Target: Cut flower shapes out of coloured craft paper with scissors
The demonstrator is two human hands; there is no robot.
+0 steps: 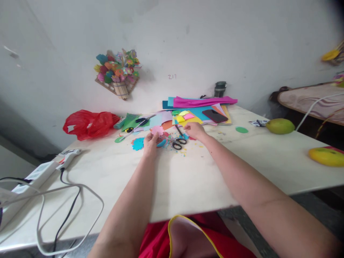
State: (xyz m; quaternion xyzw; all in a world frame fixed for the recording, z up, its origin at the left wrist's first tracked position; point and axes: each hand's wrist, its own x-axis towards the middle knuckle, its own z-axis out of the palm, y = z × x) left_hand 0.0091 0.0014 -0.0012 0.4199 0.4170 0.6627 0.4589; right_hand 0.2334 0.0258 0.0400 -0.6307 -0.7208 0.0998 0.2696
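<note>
My left hand point(151, 142) pinches a pink scalloped paper flower point(157, 130) by its lower edge. Blue scalloped paper point(138, 143) lies just left of that hand, and a curved blue paper piece point(161, 143) is on its right. My right hand point(194, 130) is closed with curled fingers above the table; what they hold, if anything, is too small to make out. A dark pen-like stick point(179, 131) lies just left of its fingertips. Between the hands, black-handled scissors point(177, 144) rest among small paper scraps.
Coloured paper sheets point(200, 114) carry a phone point(215, 115). More scissors point(142, 120) and a red plastic bag point(91, 124) lie to the left. A green mango point(280, 126) and a yellow one point(326, 157) sit right. A power strip point(34, 179) with loose cables occupies the left edge.
</note>
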